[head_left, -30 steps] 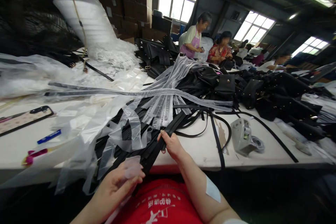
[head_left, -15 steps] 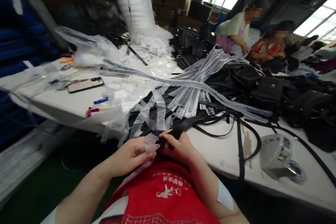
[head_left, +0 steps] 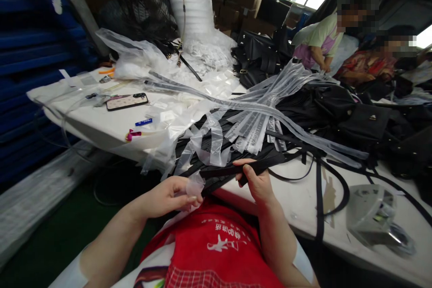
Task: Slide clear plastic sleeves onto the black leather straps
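My left hand [head_left: 177, 195] is closed on a clear plastic sleeve [head_left: 195, 185], near the table's front edge. In my right hand [head_left: 255, 180] is a black strap [head_left: 222, 171], pinched between thumb and fingers. The strap's left end reaches to the mouth of the sleeve; whether it lies inside I cannot tell. Beyond both hands, loose plastic strips [head_left: 216, 139] lie over a heap of black straps [head_left: 199, 128]. A bundle of clear sleeves [head_left: 253, 128] rests on the straps, and a long sleeved strap [head_left: 236, 104] crosses it.
On the white table [head_left: 84, 110] lie a phone [head_left: 127, 101], a blue marker-like piece [head_left: 143, 122] and a pink-handled item [head_left: 133, 134]. A tape dispenser [head_left: 374, 216] stands at right. Black bags [head_left: 361, 123] are heaped behind it. Two people work at the back right.
My right hand has moved right, away from my left, and more of the black strap now shows between them. My left hand keeps its hold on the sleeve. The view has shifted left.
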Demonstrator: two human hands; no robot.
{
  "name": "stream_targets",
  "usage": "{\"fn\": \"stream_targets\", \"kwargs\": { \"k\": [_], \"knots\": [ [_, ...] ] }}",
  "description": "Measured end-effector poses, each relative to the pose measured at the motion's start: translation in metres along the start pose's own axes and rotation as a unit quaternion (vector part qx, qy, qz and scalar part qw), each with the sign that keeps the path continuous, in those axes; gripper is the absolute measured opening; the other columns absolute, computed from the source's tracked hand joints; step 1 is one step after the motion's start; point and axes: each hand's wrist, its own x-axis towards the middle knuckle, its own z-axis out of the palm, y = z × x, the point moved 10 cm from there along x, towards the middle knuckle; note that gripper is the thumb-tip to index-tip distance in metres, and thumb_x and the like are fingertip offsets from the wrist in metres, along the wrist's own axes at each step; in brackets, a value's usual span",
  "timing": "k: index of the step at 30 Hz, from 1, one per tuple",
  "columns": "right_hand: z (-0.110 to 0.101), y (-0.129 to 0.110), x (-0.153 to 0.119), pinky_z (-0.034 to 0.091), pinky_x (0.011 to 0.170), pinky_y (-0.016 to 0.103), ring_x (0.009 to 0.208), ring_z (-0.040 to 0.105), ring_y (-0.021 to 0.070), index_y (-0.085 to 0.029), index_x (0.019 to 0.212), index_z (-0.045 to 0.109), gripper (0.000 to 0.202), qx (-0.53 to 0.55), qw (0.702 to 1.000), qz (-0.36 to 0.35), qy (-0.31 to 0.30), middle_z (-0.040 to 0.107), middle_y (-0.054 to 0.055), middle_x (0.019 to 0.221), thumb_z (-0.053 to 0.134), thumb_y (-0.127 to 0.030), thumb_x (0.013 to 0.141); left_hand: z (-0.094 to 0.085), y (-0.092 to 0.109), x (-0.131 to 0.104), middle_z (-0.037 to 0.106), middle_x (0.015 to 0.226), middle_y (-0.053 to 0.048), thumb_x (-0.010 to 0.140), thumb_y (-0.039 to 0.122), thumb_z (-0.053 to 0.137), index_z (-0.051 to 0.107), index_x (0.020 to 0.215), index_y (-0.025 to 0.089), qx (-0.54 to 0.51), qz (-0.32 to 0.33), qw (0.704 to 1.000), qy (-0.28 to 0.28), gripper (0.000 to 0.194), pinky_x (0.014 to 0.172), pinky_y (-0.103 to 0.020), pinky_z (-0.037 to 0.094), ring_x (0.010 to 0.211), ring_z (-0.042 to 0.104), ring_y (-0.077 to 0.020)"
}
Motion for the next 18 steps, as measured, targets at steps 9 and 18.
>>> {"fn": "stream_targets", "kwargs": {
  "k": [9,18],
  "knots": [
    [0.009,0.013,0.0,0.044,0.04,0.021,0.044,0.052,0.011,-0.018,0.092,0.073,0.035,0.019,0.999,0.037,-0.033,0.062,0.001,0.055,0.065,-0.05,0.081,0.001,0.008,0.006,0.068,0.077,-0.007,0.083,0.045,0.064,0.071,0.1,0.012,-0.032,0.023,0.999,-0.001,0.037,0.058,-0.02,0.048,0.064,0.06,-0.0128],
    [0.021,0.027,0.002,0.042,0.038,0.019,0.04,0.049,0.0083,-0.016,0.092,0.072,0.044,0.068,0.994,0.071,-0.058,0.06,0.0,0.053,0.062,-0.057,0.081,0.003,0.011,0.015,0.07,0.077,-0.006,0.088,0.04,0.059,0.072,0.096,0.016,0.06,0.049,0.996,-0.032,0.029,0.051,-0.017,0.047,0.057,0.059,-0.0115]
  ]
}}
